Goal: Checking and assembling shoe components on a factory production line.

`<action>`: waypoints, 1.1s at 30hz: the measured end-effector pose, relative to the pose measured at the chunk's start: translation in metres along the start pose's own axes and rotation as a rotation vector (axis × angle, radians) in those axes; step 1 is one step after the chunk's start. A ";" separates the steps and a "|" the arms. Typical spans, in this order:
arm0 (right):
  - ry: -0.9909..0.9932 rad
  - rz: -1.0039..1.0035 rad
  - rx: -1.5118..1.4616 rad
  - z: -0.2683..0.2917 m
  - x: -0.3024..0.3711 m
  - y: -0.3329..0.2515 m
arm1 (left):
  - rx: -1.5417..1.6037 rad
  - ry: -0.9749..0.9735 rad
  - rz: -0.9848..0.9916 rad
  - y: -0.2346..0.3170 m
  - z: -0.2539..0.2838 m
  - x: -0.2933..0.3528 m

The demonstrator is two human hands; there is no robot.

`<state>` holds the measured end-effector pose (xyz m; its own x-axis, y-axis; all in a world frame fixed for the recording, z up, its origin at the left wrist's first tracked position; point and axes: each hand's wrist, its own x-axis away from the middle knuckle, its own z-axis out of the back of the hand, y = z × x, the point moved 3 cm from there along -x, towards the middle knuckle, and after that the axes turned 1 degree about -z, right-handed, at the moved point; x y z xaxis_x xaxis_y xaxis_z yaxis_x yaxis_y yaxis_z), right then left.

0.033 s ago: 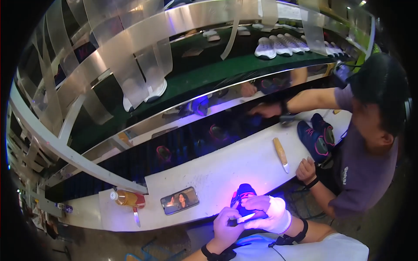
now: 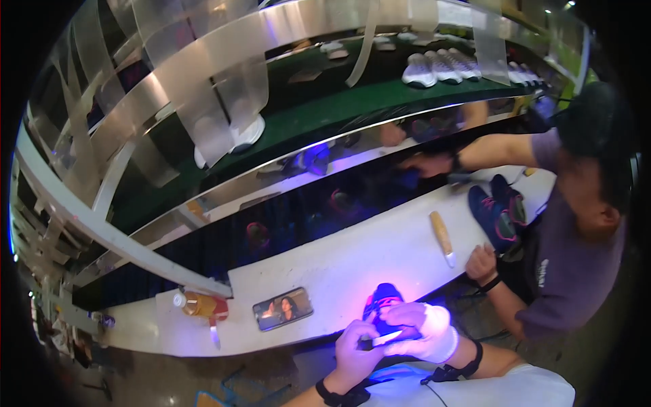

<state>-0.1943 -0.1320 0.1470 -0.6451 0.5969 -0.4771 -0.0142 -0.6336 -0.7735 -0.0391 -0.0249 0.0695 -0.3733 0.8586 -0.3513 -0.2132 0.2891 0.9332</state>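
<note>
Under purple-pink light, a dark sneaker (image 2: pixel 384 296) with pink trim stands at the bench's near edge, toe end partly covered by my hands. My right hand (image 2: pixel 424 332) wears a white glove, its fingers curled over the sneaker. My bare left hand (image 2: pixel 355 349) is closed on a small knife (image 2: pixel 388 338); its pale blade points right, toward the gloved fingers. The knife's dark handle is mostly hidden in my fingers. Both hands are close together, and the lower part of the sneaker is hidden behind them.
On the white bench (image 2: pixel 346 271) lie a phone (image 2: pixel 283 309) playing video, a bottle (image 2: pixel 200 305), another knife (image 2: pixel 214 334) and a wooden-handled knife (image 2: pixel 441 237). A co-worker (image 2: pixel 576 224) reaches over a dark conveyor (image 2: pixel 305 224) beside a pair of dark sneakers (image 2: pixel 494 216). White sneakers (image 2: pixel 419 71) sit on a green belt.
The whole view has shifted slightly. My hands keep nearly the same pose, with the knife blade showing a little more clearly between them.
</note>
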 end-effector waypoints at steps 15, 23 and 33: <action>-0.047 0.083 -0.027 0.005 0.009 0.013 | 0.042 -0.033 -0.065 0.005 -0.010 -0.005; 0.046 -0.078 -0.047 0.005 0.011 0.020 | -0.195 0.009 -0.059 0.017 -0.014 -0.013; 0.044 0.001 -0.323 0.010 0.009 0.049 | 0.025 -0.099 -0.075 -0.003 -0.021 -0.035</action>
<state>-0.2083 -0.1621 0.1087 -0.6108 0.6215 -0.4905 0.2343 -0.4499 -0.8618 -0.0444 -0.0649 0.0780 -0.2654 0.8714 -0.4125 -0.2141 0.3639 0.9065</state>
